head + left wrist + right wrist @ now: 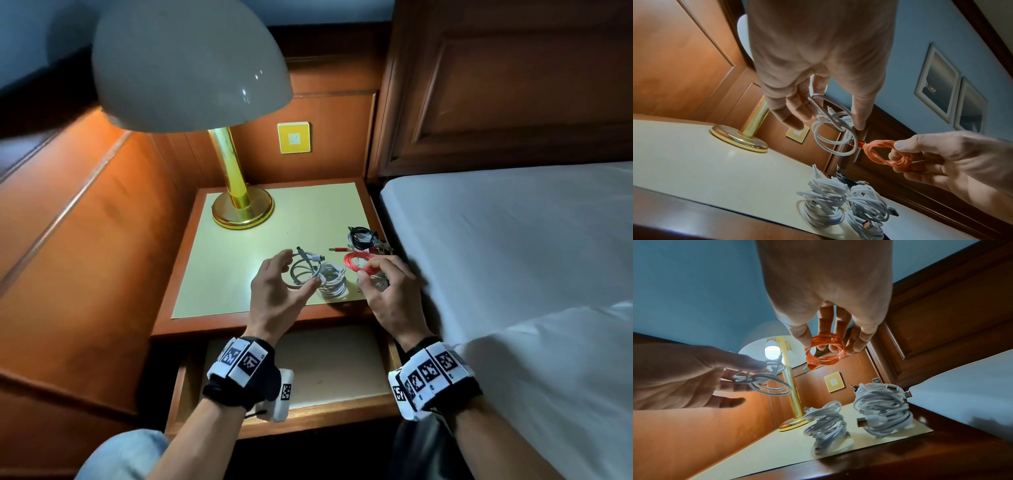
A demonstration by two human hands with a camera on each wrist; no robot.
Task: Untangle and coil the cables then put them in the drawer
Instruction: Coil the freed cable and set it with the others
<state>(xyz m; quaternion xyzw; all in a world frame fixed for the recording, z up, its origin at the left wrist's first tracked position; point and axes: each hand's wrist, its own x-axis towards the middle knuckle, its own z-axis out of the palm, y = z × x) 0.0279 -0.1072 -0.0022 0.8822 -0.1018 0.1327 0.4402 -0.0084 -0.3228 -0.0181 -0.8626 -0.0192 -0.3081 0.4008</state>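
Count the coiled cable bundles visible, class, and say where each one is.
5: grey coil in the left hand, red coil in the right hand, two white bundles and a black one on the nightstand. More may be hidden.

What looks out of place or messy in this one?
Nothing damaged. Two white bundles on the nightstand look loosely wound, plugs sticking out. The left hand holds a white coil; the right hand an orange coil.

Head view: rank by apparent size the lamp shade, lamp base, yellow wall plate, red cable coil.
1. lamp shade, largest by far, though nearest the camera
2. lamp base
3. yellow wall plate and red cable coil look about alike; the right hand hides part of the coil, so unranked
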